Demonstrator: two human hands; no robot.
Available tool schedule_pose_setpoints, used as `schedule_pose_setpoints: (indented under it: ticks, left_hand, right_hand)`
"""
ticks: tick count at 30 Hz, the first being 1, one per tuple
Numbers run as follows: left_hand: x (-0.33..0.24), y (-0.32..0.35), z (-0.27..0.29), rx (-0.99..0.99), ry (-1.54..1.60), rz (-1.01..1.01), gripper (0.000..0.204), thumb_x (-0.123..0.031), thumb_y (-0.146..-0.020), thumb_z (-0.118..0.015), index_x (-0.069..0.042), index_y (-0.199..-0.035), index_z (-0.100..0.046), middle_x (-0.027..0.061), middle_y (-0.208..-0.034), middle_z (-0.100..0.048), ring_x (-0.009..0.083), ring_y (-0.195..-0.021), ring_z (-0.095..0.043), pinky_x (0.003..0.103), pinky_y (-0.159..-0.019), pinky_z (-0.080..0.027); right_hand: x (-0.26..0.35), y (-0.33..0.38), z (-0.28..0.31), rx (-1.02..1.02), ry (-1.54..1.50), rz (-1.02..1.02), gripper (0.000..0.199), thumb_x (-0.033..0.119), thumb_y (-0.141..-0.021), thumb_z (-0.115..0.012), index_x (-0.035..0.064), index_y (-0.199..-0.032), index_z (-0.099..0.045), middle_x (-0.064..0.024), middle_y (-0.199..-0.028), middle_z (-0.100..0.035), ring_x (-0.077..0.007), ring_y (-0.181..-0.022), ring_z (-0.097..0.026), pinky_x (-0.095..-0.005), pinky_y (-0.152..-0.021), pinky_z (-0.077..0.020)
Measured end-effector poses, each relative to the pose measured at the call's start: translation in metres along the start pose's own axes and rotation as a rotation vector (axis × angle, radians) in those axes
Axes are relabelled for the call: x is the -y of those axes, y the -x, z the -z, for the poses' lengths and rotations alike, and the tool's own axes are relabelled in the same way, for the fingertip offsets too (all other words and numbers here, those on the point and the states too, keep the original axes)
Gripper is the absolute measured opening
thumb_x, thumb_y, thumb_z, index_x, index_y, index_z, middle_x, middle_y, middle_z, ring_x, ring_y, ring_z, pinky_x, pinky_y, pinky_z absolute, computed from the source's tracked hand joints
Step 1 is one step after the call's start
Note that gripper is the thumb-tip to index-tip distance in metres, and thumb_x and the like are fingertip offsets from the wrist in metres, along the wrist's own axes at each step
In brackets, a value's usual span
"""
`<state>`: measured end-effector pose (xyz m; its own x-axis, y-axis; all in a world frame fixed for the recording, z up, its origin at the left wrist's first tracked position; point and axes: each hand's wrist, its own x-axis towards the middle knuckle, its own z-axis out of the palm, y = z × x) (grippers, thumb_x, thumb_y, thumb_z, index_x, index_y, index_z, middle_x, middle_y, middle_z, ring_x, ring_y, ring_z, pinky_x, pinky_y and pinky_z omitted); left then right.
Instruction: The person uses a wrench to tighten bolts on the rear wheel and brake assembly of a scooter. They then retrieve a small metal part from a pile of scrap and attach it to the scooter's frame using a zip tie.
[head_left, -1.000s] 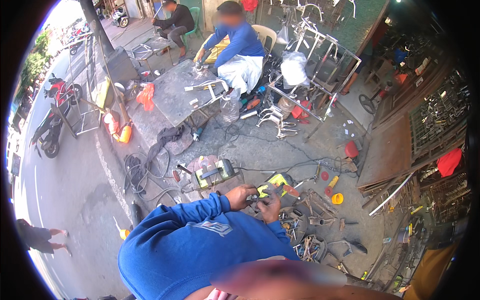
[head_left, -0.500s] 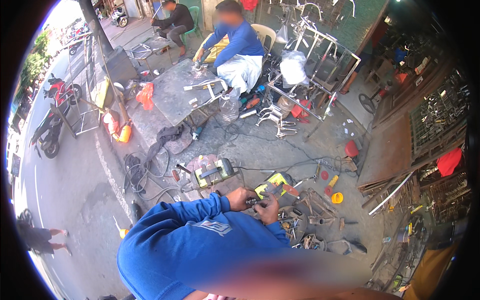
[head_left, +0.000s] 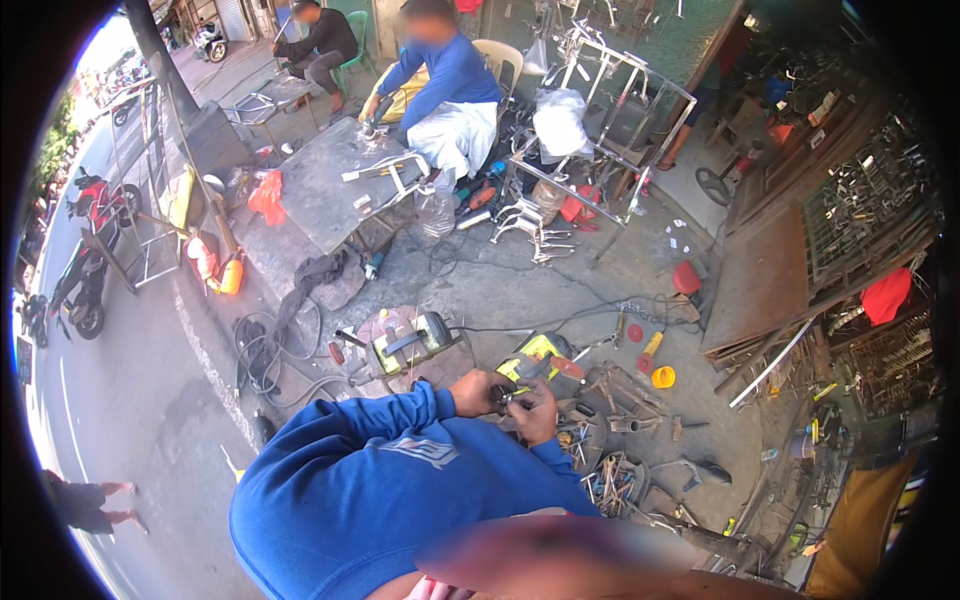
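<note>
In front of my chest, my left hand (head_left: pixel 478 392) and my right hand (head_left: pixel 536 412) come together with fingers closed around a small dark metal part (head_left: pixel 503 395). Most of that part is hidden by the fingers, so I cannot make out its exact kind. Just beyond my hands lies a yellow-green machine (head_left: pixel 537 356) with a reddish disc beside it. A second yellow-green box-shaped machine (head_left: pixel 412 343) with a dark handle stands to its left. Close by my right forearm is a round container (head_left: pixel 616 484) heaped with small metal pieces.
Rusty metal pieces (head_left: pixel 625 395) and a yellow cup (head_left: pixel 663 377) lie at right. Cables (head_left: pixel 265 355) coil on the ground at left. Farther off, a person in blue (head_left: pixel 450 80) works at a metal-topped table (head_left: pixel 320 205), near a metal frame (head_left: pixel 610 130). Motorbikes (head_left: pixel 90 260) stand by the road.
The view has shifted, so the surroundings sit slightly farther left and higher. Both hands stay together on the small metal part, their grip slightly altered.
</note>
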<state>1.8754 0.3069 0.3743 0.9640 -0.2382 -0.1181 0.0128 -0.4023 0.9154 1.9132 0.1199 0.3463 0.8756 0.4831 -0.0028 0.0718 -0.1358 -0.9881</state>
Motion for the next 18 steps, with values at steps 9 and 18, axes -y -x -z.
schedule_pose_setpoints:
  ticks: [9, 18]
  left_hand:
    - [0.006, -0.002, -0.007, -0.068, 0.322, 0.118, 0.036, -0.014, -0.071, -0.078, -0.001, -0.103, -0.067, 0.0086, -0.087, -0.072, 0.0159, -0.077, -0.068, 0.030, -0.073, -0.054]
    - [-0.007, 0.003, 0.001, -0.167, 0.049, -0.049, 0.041, -0.015, -0.068, -0.077, -0.003, -0.105, -0.067, 0.0122, -0.089, -0.071, 0.0192, -0.079, -0.069, 0.033, -0.073, -0.055]
  right_hand:
    - [-0.017, -0.006, 0.007, -0.025, 0.128, 0.101, 0.037, -0.004, -0.071, -0.062, -0.0071, -0.107, -0.054, -0.0064, -0.072, -0.067, -0.0089, -0.062, -0.062, -0.0227, -0.059, -0.0489]
    - [-0.013, -0.003, 0.002, -0.051, 0.012, -0.100, 0.042, 0.012, -0.068, -0.073, -0.0018, -0.106, -0.060, -0.0108, -0.083, -0.067, -0.0209, -0.079, -0.066, -0.0341, -0.074, -0.0516]
